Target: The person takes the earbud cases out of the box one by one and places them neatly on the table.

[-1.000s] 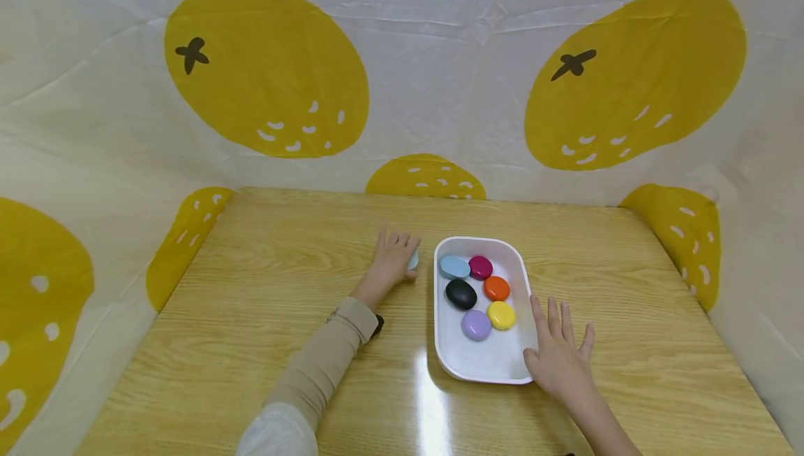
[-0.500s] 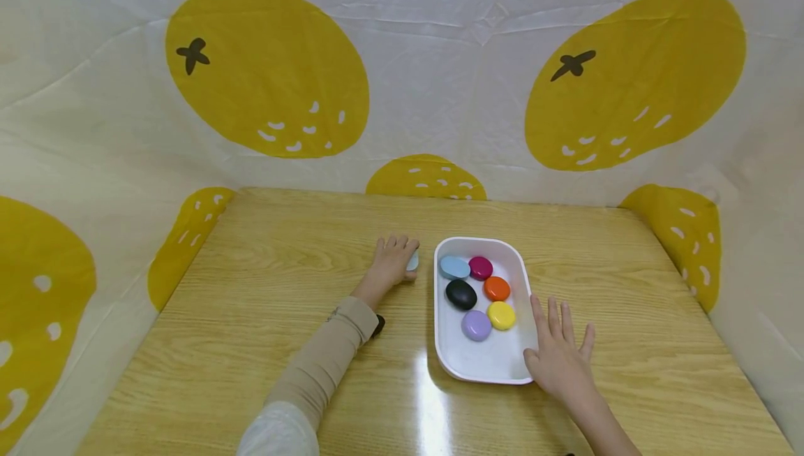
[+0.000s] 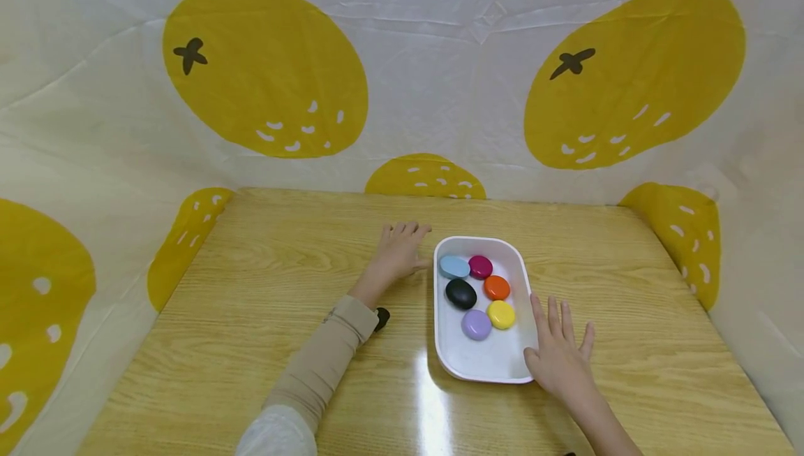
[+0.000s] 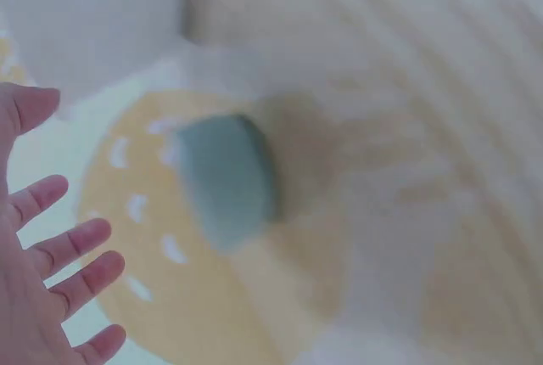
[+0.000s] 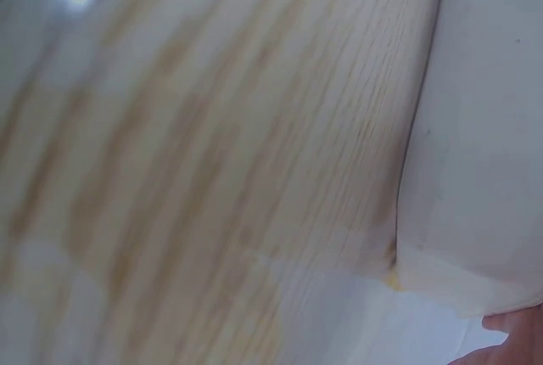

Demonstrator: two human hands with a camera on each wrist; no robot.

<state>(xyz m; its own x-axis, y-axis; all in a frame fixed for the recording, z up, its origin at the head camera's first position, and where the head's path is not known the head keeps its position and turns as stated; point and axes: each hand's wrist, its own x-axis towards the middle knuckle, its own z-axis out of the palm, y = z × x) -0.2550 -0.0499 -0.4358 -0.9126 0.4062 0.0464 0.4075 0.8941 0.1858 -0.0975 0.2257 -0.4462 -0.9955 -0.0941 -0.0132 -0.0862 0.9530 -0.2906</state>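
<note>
A white tray (image 3: 446, 348) on the table contains several smooth, pebble-like pieces. Among them are light blue (image 3: 454, 267), crimson (image 3: 480, 267), black (image 3: 461, 294), orange (image 3: 497, 288), yellow (image 3: 501, 314) and lilac (image 3: 477, 325) pieces. My left hand (image 3: 397, 255), just left of the tray, has its fingers spread and holds nothing. Apart from that hand, a blurred blue-green block (image 4: 227, 182) shows in the left wrist view; the hand hides it in the head view. My right hand (image 3: 562, 362) lies with straight fingers along the tray's right side, touching it.
The wooden table (image 3: 270, 274) extends around the tray on all sides. A pale cloth (image 3: 440, 79) with large yellow fruit prints hangs behind the table and at both sides. Glare falls on the tabletop in front of the tray.
My left hand, earlier curled around the pale blue piece, has let go, spread its fingers and shifted slightly up and right. The right hand and the tray have stayed put.
</note>
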